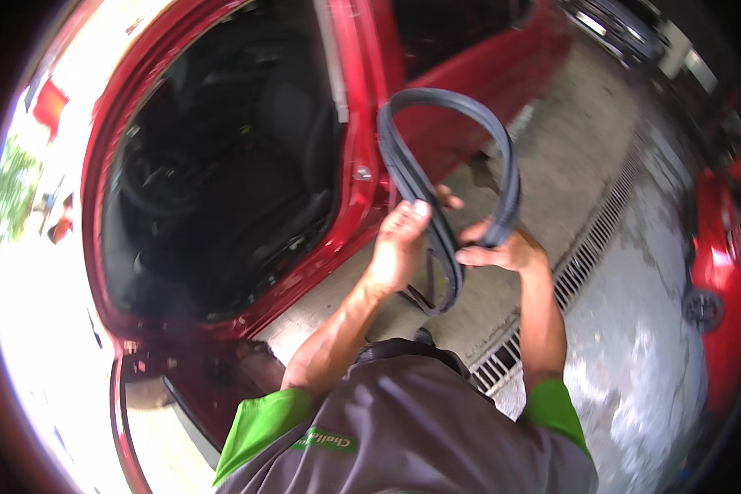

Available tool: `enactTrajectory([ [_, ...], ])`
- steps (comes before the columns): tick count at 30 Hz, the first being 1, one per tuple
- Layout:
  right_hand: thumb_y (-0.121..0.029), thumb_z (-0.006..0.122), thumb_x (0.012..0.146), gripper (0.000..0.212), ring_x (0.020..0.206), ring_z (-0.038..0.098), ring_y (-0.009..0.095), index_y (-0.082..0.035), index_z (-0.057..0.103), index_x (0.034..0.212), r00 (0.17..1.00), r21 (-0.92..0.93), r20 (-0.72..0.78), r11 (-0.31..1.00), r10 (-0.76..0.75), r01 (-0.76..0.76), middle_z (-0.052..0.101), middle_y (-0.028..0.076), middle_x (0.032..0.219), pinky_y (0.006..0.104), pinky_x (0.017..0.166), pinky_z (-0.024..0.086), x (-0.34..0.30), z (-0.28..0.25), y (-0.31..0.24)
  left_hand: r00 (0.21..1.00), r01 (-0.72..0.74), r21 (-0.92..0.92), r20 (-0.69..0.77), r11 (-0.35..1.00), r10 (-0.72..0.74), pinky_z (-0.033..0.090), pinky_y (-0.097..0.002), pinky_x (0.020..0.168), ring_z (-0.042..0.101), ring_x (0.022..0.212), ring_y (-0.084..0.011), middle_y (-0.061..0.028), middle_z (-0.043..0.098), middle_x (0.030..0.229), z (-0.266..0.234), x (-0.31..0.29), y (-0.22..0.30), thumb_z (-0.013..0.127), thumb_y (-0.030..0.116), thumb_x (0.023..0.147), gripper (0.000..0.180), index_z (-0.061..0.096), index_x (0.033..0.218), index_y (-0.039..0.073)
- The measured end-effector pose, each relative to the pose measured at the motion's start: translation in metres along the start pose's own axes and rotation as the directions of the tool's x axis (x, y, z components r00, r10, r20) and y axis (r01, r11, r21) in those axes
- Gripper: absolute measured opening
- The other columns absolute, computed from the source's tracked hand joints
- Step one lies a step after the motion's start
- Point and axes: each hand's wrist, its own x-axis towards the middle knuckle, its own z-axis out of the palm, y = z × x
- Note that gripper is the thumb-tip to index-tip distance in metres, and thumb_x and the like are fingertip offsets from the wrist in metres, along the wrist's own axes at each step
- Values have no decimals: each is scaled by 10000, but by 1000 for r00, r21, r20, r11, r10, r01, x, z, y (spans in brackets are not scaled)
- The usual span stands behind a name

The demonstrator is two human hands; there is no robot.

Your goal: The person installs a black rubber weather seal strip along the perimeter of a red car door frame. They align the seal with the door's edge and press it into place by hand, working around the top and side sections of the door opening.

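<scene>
Strip [512,165] looks matt rubber, car body [365,99] glossy mtl.

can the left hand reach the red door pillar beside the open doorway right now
Probably yes: the left hand looks close to the red door pillar, with no solid barrier visible between them, though it is occupied holding the black rubber strip.
</scene>
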Motion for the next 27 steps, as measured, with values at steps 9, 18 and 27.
enactTrajectory([
  [9,-550,759,898,987,1334,583,328,82,371,1549,710,12,-528,840,466,-543,586,264,1428,447,1101,459,55,23,156,934,-349,-108,-123,931,336,500,-352,973,641,1076,-182,-101,618,1389,13,-50,34,708,280,1006,682,383,1573,83],
  [18,-373,736,943,709,1106,707,264,51,503,1461,974,-66,-129,981,-188,181,699,220,1241,391,971,537,160,58,-128,632,-340,791,-209,509,746,357,-441,1149,426,1364,-316,-177,455,1459,-44,-37,-27,661,113,1001,439,537,1410,12],
  [27,-10,651,977,395,1140,668,179,18,631,1370,852,-430,-102,795,-513,427,716,141,1259,307,1012,501,260,82,-177,379,-42,999,2,15,925,428,-497,1057,518,1272,-387,-208,520,1396,-102,-99,71,779,71,827,650,525,1423,10],
])
